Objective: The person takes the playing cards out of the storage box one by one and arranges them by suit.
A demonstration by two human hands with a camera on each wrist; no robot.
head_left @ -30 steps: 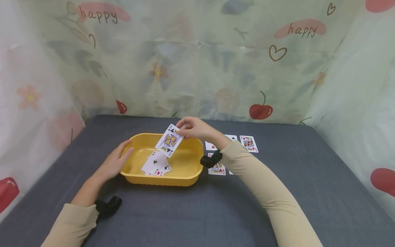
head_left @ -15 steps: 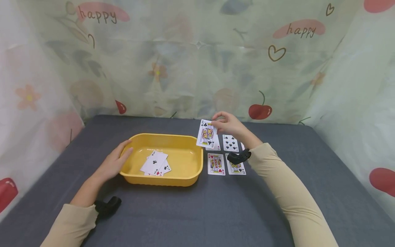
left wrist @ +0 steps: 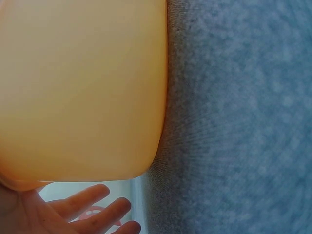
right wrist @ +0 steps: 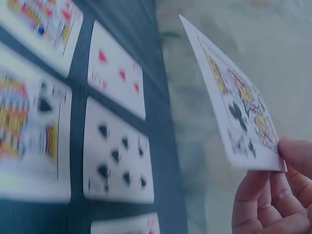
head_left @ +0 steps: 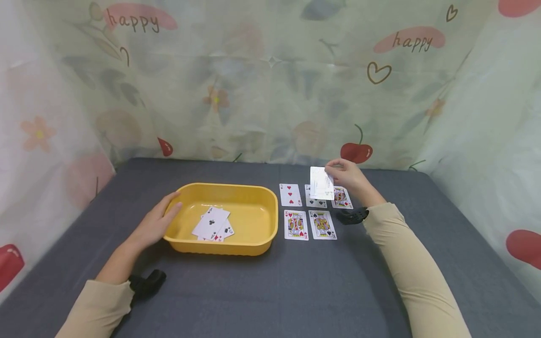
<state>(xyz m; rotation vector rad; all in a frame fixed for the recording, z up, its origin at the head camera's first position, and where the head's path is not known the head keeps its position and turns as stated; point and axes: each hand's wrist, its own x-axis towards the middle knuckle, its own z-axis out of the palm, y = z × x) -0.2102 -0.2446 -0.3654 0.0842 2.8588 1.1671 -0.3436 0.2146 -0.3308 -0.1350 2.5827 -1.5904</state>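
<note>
My right hand pinches a playing card by its edge, thumb against fingers. Glare whitens its face in the head view, while the right wrist view shows the card with black club marks and a court figure. It hangs above the seven-pip spade card. My left hand rests at the left end of a yellow tray; in the left wrist view the left hand's fingers stretch out loosely beyond its wall. An ace of clubs tops a few overlapping cards inside the tray.
Right of the tray, cards lie face up in two rows: three of hearts and king of diamonds behind, king of hearts and king of spades in front. A patterned curtain stands behind the dark table.
My right hand has carried the king of clubs from over the tray rightward, past the three of hearts, to above the spade card. My left hand and the tray have stayed in place.
</note>
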